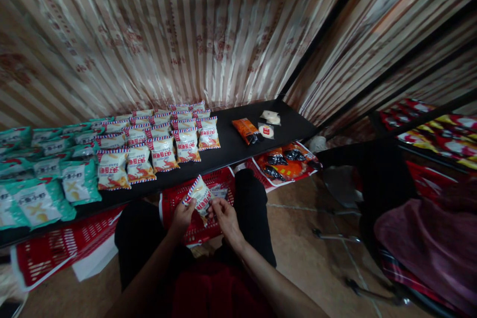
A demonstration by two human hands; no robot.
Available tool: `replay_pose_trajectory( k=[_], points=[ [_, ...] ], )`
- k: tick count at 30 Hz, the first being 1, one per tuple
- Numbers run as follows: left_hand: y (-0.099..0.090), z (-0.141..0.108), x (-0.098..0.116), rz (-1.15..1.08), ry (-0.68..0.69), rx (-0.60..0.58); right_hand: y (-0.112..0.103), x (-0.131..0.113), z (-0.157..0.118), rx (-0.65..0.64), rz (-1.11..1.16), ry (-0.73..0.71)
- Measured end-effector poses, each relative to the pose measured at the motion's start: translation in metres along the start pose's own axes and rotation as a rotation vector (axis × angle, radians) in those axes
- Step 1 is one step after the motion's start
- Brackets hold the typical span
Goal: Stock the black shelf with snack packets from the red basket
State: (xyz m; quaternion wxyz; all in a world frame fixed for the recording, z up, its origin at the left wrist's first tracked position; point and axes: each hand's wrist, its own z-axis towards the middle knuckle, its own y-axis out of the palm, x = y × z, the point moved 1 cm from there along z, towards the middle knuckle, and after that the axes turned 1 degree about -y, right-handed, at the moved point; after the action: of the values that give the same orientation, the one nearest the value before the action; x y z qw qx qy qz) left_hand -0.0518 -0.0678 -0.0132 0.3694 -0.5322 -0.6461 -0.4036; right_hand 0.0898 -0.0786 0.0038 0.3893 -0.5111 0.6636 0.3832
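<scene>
Between my knees, above a red plastic basket (167,207), I hold a small snack bag (201,194) that is white and orange with a blue-and-red striped edge. My left hand (182,217) pinches its left side. The fingers of my right hand (224,214) are closed at its lower right edge. Another packet (219,192) lies inside the basket, partly hidden. Rows of matching snack bags (164,154) stand on the black table (231,156) just ahead of my hands.
Green-and-white snack bags (37,203) fill the table's left end. An orange packet (246,130) and two small clear packets (266,131) lie to the right. A second basket (315,159) holds orange packets. Someone sits at the right beside a chair leg (337,235). A striped curtain (223,35) hangs behind.
</scene>
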Motion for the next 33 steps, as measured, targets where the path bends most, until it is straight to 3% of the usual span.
replay_pose_trajectory(
  k=[3, 7, 12, 17, 19, 22, 26, 33],
  points=[
    [-0.003, 0.0, 0.003, -0.063, -0.06, -0.076, -0.009, -0.002, 0.01, 0.026, -0.165, -0.245],
    [-0.008, 0.002, 0.005, -0.055, -0.118, -0.124, -0.018, -0.002, 0.02, 0.005, -0.392, -0.354],
    [-0.013, 0.006, 0.014, 0.018, -0.115, -0.195, -0.022, -0.014, 0.019, -0.209, -0.426, -0.286],
    [-0.011, 0.007, 0.032, 0.13, -0.057, -0.193, -0.02, -0.023, 0.011, -0.437, -0.27, -0.17],
    [-0.006, 0.006, 0.039, 0.102, -0.032, -0.221, -0.019, -0.02, 0.012, -0.401, -0.232, -0.151],
    [0.001, 0.004, 0.044, 0.03, 0.002, -0.279, -0.02, -0.013, 0.017, -0.244, -0.234, -0.162],
    [0.004, 0.005, 0.035, 0.041, 0.012, -0.294, -0.022, -0.01, 0.024, -0.077, -0.241, -0.151],
    [0.008, 0.007, 0.015, 0.12, -0.029, -0.297, -0.024, -0.018, 0.031, -0.014, -0.241, -0.184]
  ],
)
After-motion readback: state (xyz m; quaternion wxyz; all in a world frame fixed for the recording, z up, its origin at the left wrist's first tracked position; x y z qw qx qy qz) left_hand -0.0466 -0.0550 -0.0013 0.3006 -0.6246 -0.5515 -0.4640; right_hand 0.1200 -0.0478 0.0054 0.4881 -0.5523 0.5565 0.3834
